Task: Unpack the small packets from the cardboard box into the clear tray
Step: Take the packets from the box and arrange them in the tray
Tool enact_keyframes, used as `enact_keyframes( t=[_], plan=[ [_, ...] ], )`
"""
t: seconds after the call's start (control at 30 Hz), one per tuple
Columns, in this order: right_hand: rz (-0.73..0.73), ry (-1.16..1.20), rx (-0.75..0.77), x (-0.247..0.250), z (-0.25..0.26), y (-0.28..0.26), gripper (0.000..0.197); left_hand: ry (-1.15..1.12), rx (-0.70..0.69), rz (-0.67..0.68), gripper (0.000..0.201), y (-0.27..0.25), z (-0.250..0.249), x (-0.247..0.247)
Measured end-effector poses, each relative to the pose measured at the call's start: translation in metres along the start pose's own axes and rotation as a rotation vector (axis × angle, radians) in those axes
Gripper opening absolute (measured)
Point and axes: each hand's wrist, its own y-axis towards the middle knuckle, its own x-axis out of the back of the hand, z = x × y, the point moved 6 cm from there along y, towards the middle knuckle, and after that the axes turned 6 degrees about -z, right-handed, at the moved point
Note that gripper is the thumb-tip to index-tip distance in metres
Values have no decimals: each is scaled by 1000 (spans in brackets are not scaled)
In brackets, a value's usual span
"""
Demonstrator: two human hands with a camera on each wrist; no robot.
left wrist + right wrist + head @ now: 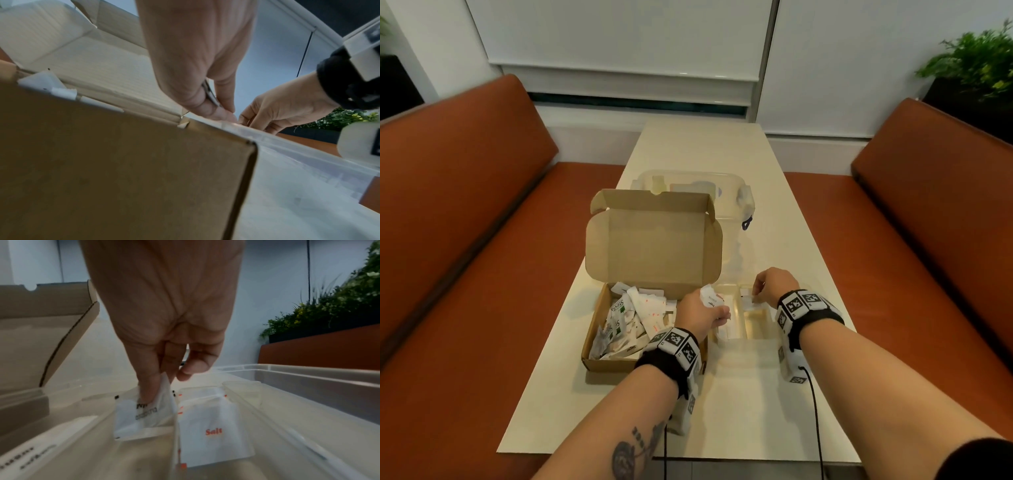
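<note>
On a cream surface (739, 394) between orange benches (465, 240), right hand (774, 286) fingers (152, 382) pinch a black-printed packet (144, 412) inside the clear tray (756, 337), beside a "Salt" packet (213, 431). Left hand (702, 313) fingers pinch packets (710, 298) at the tray's edge; their print is unreadable. Beside the tray, the cardboard box (599, 359) holds "Stevia" packets (618, 308).

The person is wearing black wristbands (671, 366) on both bare forearms, each carrying white blocks printed with black square markers (796, 305). Thin black cables (815, 411) are trailing from them. A dark tattoo (631, 455) is showing on the left forearm.
</note>
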Motion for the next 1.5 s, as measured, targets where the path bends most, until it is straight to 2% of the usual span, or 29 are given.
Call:
enact_keyframes(
  t=[0.3, 0.4, 0.53, 0.77, 1.03, 1.23, 1.37, 1.5],
  plan=[
    [21, -115, 80, -7, 5, -1, 13, -15, -10, -5, 31, -2, -1, 0],
    [66, -169, 83, -14, 4, -3, 17, 4, -3, -10, 25, -1, 0, 0],
    [76, -213, 106, -16, 9, 0, 17, 36, -2, -24, 27, 3, 3, 1],
    [20, -295, 198, -13, 13, 2, 20, 80, -21, -28, 21, 3, 3, 1],
    [-9, -329, 210, -17, 8, 5, 23, 81, -19, -25, 27, 1, 0, 0],
    [-25, -287, 189, -16, 7, 3, 12, 86, -23, -25, 30, 0, -1, 2],
    [-30, -233, 154, -8, 8, 8, 24, 100, -17, -16, 26, 0, -1, 1],
    [-14, -242, 127, -10, 5, 8, 25, 100, -12, -19, 23, -1, -1, 1]
  ],
)
